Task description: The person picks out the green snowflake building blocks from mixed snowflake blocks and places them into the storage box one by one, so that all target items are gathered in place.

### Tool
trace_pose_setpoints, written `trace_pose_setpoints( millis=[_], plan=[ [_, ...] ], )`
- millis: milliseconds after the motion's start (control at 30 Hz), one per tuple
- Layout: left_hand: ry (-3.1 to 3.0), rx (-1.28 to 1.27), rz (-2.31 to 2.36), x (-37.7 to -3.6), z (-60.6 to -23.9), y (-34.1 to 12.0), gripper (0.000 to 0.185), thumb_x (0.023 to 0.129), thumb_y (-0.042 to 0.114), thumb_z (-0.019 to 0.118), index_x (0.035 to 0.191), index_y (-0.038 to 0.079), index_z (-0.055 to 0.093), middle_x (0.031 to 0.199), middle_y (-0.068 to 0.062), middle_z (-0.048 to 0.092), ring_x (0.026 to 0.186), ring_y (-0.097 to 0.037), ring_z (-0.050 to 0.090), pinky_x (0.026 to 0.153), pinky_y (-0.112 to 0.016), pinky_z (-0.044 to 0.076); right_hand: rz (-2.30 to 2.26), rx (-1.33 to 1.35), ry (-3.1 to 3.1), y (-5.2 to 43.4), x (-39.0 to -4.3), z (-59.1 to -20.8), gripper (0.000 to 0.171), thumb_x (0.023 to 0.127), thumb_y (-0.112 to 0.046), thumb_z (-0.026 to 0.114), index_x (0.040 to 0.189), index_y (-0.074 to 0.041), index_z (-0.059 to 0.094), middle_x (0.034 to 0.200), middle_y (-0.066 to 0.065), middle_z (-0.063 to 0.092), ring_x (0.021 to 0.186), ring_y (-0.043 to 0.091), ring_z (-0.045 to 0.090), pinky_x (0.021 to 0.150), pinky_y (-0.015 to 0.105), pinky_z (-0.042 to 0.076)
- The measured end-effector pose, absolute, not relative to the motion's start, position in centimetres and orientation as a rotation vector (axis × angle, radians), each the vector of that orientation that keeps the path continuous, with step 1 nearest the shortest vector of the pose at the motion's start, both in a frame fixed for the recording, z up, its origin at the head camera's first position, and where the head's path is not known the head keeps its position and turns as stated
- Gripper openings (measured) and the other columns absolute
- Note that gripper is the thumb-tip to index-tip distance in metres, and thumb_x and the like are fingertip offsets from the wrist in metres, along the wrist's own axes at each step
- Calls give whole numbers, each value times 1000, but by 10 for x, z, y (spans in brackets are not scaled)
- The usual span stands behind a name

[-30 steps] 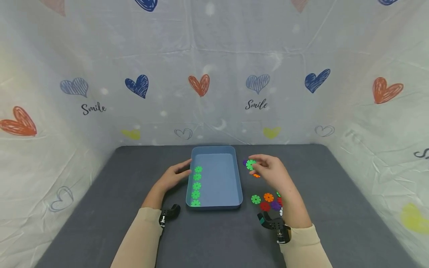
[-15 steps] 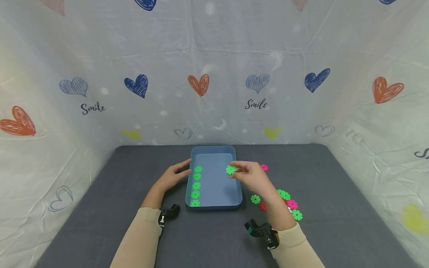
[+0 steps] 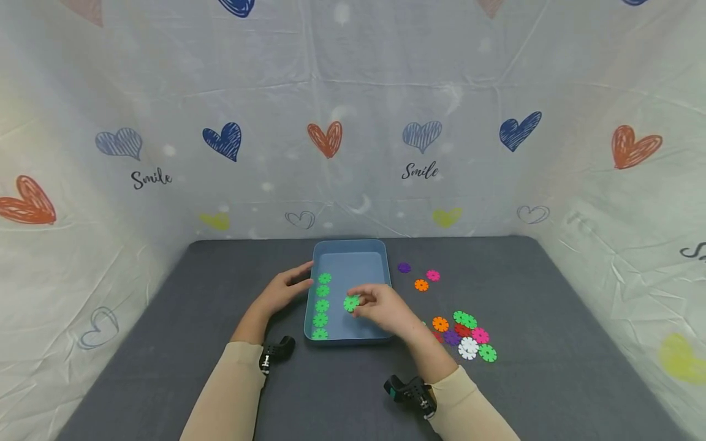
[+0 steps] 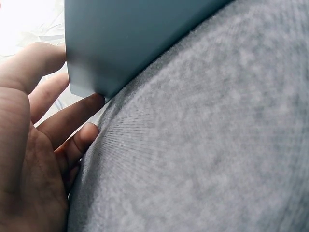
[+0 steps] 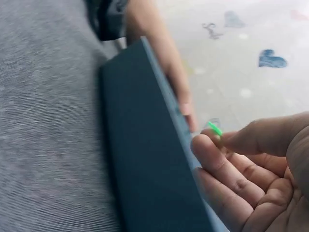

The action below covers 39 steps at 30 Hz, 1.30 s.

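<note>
Head view: right hand sits over the blue tray, its grip pinching a green gear disc at the fingertips. Disc is above the tray floor, just right of the column of five green discs lined along the tray's left side. Left hand rests on the grey tabletop, fingers relaxed and straight, touching the tray's left wall; grip released. Loose pile of coloured discs lies right of the tray, plus three singles further back.

Left wrist view: left hand lies flat on the tabletop, fingertips against the tray's corner; nothing held.

Right wrist view: right hand's thumb and fingers close on the green disc, seen edge-on, just above the tray rim. Image is blurred.

Versus earlier: a second ago the right hand held the disc right of the tray, over the tabletop; half a second ago at the tray's right edge; now it is inside, near the column. Left hand unchanged. Column count unchanged at five.
</note>
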<state>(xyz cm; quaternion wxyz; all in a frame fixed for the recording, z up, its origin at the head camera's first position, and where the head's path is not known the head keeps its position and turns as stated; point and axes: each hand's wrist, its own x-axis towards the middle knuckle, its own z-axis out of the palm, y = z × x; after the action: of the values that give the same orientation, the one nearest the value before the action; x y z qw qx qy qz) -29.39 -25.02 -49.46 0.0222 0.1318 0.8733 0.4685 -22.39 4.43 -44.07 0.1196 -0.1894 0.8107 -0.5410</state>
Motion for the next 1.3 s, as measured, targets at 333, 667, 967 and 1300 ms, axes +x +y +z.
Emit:
trace_pose_setpoints(
  millis=[333, 667, 967, 1300],
  plan=[
    [2700, 389, 1463, -293, -495, -250, 61, 102, 36, 67, 157, 22, 46, 157, -16, 45, 145, -38, 40, 114, -58, 35, -1348, -766, 2450, 29, -224, -463, 30, 87, 6, 67, 116, 0, 70, 79, -2, 62, 57, 10, 45, 57, 27, 41],
    [2702, 393, 1463, -294, -494, -249, 61, 102, 35, 67, 157, 20, 46, 156, -15, 46, 144, -37, 41, 113, -58, 36, -1239, -763, 2423, 27, -222, -464, 29, 89, 2, 71, 118, 1, 72, 81, -2, 65, 65, 11, 54, 62, 28, 46],
    [2663, 411, 1488, -295, -496, -250, 60, 103, 34, 66, 158, 21, 45, 157, -14, 45, 145, -36, 40, 114, -57, 36, -1196, -780, 2367, 26, -225, -466, 26, 93, -3, 70, 118, 1, 73, 76, -3, 64, 62, 9, 50, 59, 26, 42],
    [2673, 422, 1496, -296, -497, -250, 59, 103, 35, 66, 157, 20, 46, 155, -14, 48, 141, -37, 45, 112, -57, 38, -1153, -816, 2387, 34, -226, -455, 26, 100, -15, 66, 123, -4, 72, 79, -4, 63, 61, 11, 50, 58, 28, 43]
  ],
)
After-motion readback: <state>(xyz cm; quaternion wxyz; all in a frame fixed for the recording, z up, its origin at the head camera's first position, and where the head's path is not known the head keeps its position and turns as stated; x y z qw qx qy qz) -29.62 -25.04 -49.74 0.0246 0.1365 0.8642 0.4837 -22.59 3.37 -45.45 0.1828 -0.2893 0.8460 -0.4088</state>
